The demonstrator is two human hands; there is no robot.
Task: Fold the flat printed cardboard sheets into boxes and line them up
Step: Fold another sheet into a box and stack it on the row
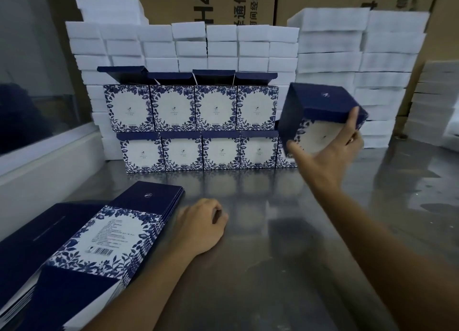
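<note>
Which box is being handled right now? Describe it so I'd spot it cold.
Find the two rows of floral boxes against the white foam stacks. At their right end, the right hand grips one box in the air. Unlike the rest, it is tilted and off the table.

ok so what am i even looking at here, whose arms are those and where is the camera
The camera sits on a person's head, looking forward and down, so the arms are theirs. The right hand holds a folded blue-and-white box tilted in the air beside two stacked rows of finished boxes. The left hand rests, fingers curled, on the shiny metal table, next to a pile of flat printed sheets not yet folded. Behind are white foam blocks and brown cartons.
</note>
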